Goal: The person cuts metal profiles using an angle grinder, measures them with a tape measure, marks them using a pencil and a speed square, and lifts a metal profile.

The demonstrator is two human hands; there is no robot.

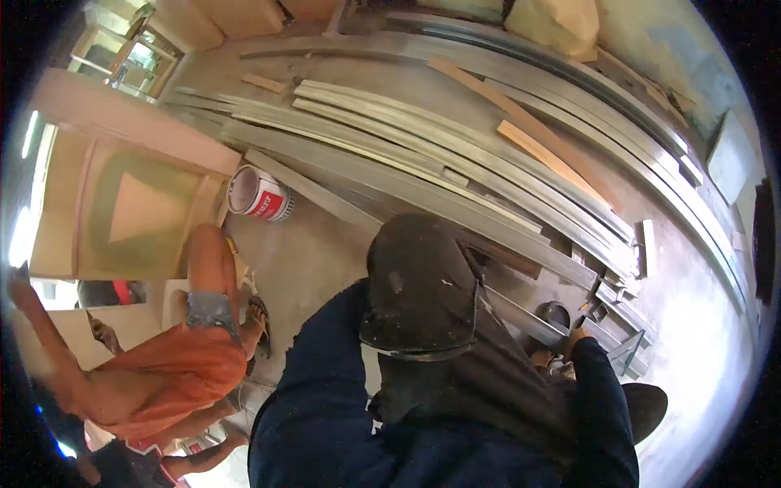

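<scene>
My right hand [576, 337], at the end of a dark navy sleeve, is low on the right beside the end of a grey metal bar [521, 315]. Its fingers look closed, and a small dark thing shows above them; its kind is unclear. A round black cup-like object [555, 313] and a small orange-tipped item [584, 307] lie close by. My left arm [313, 358] bends behind my raised dark-trousered knee [419, 276], which hides the left hand.
Long metal bars [423, 154] lie across the floor, with wooden strips [537, 150] on them. A white and red bucket [260, 195] stands near a wooden panel [138, 211]. To my left, a person in an orange shirt [171, 370] is close by; another person [150, 464] is partly visible below.
</scene>
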